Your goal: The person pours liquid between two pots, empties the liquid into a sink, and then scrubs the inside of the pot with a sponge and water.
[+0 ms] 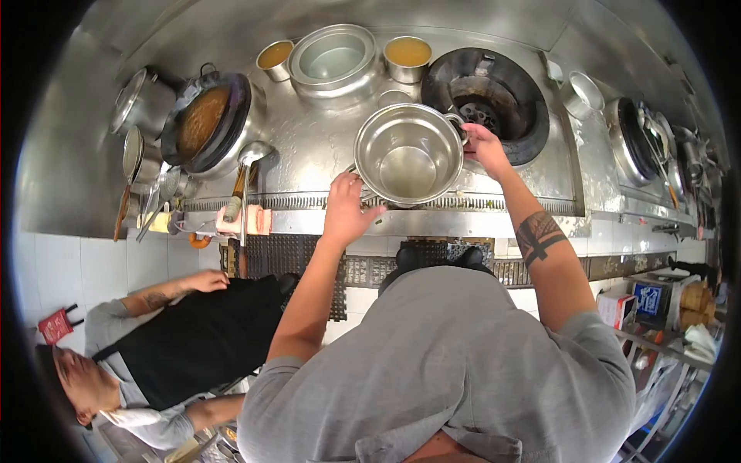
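Observation:
A steel two-handled pot (409, 154) stands on the steel counter in front of me, with nothing but a bright metal bottom seen inside it. At its right handle is my right hand (484, 148), fingers closed round the handle. My left hand (349, 210) is at the pot's lower left, by the other handle, its thumb spread away from the fingers. Just behind the pot and to its right is a black round wok burner (529, 108). A large steel pot of clear liquid (333, 86) stands behind to the left.
A wok with brown liquid (204, 123) sits on the left burner. A ladle (255, 152) and a pink cloth (245, 221) lie near the front edge. Two containers hold yellowish liquid (407, 52). A co-worker in a black apron (193, 339) stands at the left.

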Demonstrator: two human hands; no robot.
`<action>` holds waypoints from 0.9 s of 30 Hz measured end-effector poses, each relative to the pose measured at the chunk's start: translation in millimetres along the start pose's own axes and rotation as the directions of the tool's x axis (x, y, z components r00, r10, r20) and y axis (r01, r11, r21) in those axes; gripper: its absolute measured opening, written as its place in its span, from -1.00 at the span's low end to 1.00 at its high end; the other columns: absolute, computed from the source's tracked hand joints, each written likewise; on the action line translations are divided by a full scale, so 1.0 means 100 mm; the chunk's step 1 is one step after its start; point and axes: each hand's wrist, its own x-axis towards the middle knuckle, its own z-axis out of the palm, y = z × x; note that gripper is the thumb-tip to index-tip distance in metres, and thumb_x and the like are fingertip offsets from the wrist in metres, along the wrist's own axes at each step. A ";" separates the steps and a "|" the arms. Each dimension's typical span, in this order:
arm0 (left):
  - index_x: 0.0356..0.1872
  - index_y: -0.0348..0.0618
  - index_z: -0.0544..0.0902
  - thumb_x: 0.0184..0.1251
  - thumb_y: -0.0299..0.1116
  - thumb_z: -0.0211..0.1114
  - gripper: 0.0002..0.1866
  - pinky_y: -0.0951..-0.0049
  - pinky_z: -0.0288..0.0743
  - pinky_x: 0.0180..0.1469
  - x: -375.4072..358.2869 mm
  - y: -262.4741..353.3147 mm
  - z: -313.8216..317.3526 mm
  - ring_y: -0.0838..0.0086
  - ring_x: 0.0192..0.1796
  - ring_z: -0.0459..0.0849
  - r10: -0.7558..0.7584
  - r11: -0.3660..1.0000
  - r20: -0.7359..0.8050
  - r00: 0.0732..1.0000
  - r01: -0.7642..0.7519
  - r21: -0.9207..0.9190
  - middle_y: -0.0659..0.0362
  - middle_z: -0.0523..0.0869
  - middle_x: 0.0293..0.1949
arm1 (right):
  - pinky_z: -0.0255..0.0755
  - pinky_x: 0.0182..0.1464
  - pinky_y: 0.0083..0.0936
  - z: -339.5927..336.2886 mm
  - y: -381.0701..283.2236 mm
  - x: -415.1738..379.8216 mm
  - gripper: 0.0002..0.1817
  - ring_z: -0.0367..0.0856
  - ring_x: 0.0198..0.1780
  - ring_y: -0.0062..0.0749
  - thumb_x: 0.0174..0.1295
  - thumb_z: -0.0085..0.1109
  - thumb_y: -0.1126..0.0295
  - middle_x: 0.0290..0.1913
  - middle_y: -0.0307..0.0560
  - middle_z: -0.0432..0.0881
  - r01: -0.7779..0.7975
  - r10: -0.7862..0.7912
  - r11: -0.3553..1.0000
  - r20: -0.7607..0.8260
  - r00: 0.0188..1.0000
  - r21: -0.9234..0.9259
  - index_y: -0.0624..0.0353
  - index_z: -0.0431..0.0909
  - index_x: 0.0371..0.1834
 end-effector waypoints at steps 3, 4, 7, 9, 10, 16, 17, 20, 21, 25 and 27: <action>0.44 -0.41 0.38 0.15 -0.10 0.64 -0.06 -0.02 0.27 0.54 -0.07 -0.02 0.13 -0.15 0.49 0.36 0.102 0.984 -0.001 0.995 -0.101 0.144 -0.25 0.43 0.41 | 0.61 0.04 -0.31 0.10 -0.03 0.05 -0.57 0.67 -0.01 -0.36 0.53 0.09 0.42 0.07 -0.11 0.65 -0.081 0.086 0.982 -0.020 0.996 0.170 0.10 0.45 0.44; 0.46 -0.43 0.34 0.18 -0.05 0.62 -0.03 -0.03 0.26 0.54 -0.03 -0.02 0.19 -0.16 0.51 0.34 0.050 0.998 -0.119 0.992 -0.044 0.052 -0.28 0.41 0.42 | 0.61 0.00 -0.31 0.12 -0.04 0.09 -0.55 0.66 -0.05 -0.37 0.52 0.12 0.42 0.04 -0.10 0.65 -0.133 0.155 0.942 -0.049 0.987 0.309 0.16 0.42 0.44; 0.46 -0.47 0.35 0.33 0.08 0.49 -0.08 -0.03 0.25 0.54 0.13 -0.08 0.39 -0.18 0.50 0.35 -0.193 0.978 -0.268 0.944 0.165 -0.124 -0.33 0.38 0.43 | 0.60 -0.03 -0.32 0.14 -0.08 0.21 -0.59 0.64 -0.17 -0.38 0.50 0.16 0.43 -0.12 -0.15 0.65 -0.213 0.220 0.947 -0.002 0.975 0.242 0.21 0.45 0.37; 0.43 -0.47 0.40 0.44 0.14 0.37 -0.14 -0.03 0.25 0.53 0.24 -0.28 0.58 -0.17 0.48 0.38 -0.375 0.922 -0.301 0.877 0.320 -0.217 -0.35 0.37 0.43 | 0.61 -0.02 -0.33 0.20 -0.24 0.20 -0.65 0.64 -0.23 -0.40 0.51 0.15 0.43 -0.21 -0.19 0.65 -0.278 0.281 0.943 0.012 0.960 0.181 0.17 0.52 0.31; 0.34 -0.45 0.49 0.54 0.14 0.23 -0.25 0.01 0.42 0.37 0.27 -0.48 0.66 -0.07 0.35 0.51 -0.437 0.891 -0.305 0.846 0.363 -0.271 -0.29 0.48 0.32 | 0.63 -0.07 -0.33 0.30 -0.40 0.11 -0.64 0.67 -0.26 -0.38 0.50 0.16 0.44 -0.24 -0.20 0.65 -0.286 0.288 0.950 0.001 0.958 0.126 0.20 0.51 0.31; 0.03 -0.13 0.71 0.70 0.01 -0.08 -0.51 0.44 0.21 -0.67 0.33 -0.79 0.73 0.54 -0.49 0.55 -0.659 0.096 0.458 0.596 0.672 -0.734 0.29 0.63 -0.37 | 0.73 -0.28 -0.38 1.08 -1.46 0.01 -0.46 0.72 -0.30 -0.37 0.32 0.25 0.53 -0.17 0.01 0.69 0.026 -0.014 0.983 0.065 0.998 -0.183 0.55 0.44 0.35; 0.01 -0.05 0.70 0.69 -0.01 -0.05 -0.58 0.49 0.16 -0.65 0.30 -0.75 0.82 0.52 -0.48 0.56 -0.617 -0.012 0.563 0.550 0.708 -0.706 0.25 0.64 -0.34 | 0.74 -0.27 -0.39 1.17 -1.50 0.16 -0.52 0.72 -0.30 -0.37 0.32 0.26 0.52 -0.19 0.01 0.69 0.017 0.002 0.971 0.080 0.997 -0.238 0.54 0.49 0.27; 0.10 -0.01 0.64 0.67 -0.08 -0.03 -0.65 0.57 0.10 -0.66 0.13 -0.72 1.15 0.46 -0.48 0.52 -0.494 -0.208 0.710 0.502 0.725 -0.657 0.13 0.64 -0.30 | 0.76 -0.24 -0.37 1.44 -1.53 0.59 -0.67 0.71 -0.31 -0.36 0.32 0.29 0.51 -0.23 0.00 0.68 -0.037 0.097 0.921 0.134 0.986 -0.388 0.50 0.59 0.08; 0.11 -0.03 0.63 0.70 0.01 -0.10 -0.57 0.60 0.09 -0.69 0.07 -0.70 1.26 0.43 -0.47 0.52 -0.387 -0.280 0.789 0.477 0.755 -0.593 0.10 0.64 -0.28 | 0.77 -0.22 -0.36 1.50 -1.50 0.71 -0.75 0.71 -0.31 -0.35 0.32 0.31 0.50 -0.26 -0.01 0.67 -0.090 0.169 0.887 0.137 0.976 -0.452 0.47 0.63 -0.04; 0.14 -0.06 0.60 0.69 0.32 -0.35 -0.28 0.69 0.08 -0.75 -0.08 -0.68 1.64 0.33 -0.45 0.55 -0.128 -0.491 0.890 0.438 0.751 -0.440 0.02 0.68 -0.22 | 0.81 -0.13 -0.24 1.62 -1.30 1.16 -0.87 0.73 -0.28 -0.28 0.34 0.30 0.52 -0.26 0.00 0.66 -0.213 0.318 0.741 0.053 0.947 -0.637 0.41 0.63 -0.19; 0.14 -0.05 0.60 0.64 0.40 -0.41 -0.21 0.68 0.08 -0.75 -0.15 -0.72 1.75 0.32 -0.44 0.56 -0.111 -0.568 0.883 0.457 0.700 -0.433 0.01 0.68 -0.23 | 0.81 -0.13 -0.22 1.66 -1.24 1.29 -0.87 0.73 -0.28 -0.27 0.35 0.30 0.52 -0.24 0.00 0.66 -0.224 0.362 0.721 0.081 0.929 -0.656 0.40 0.63 -0.17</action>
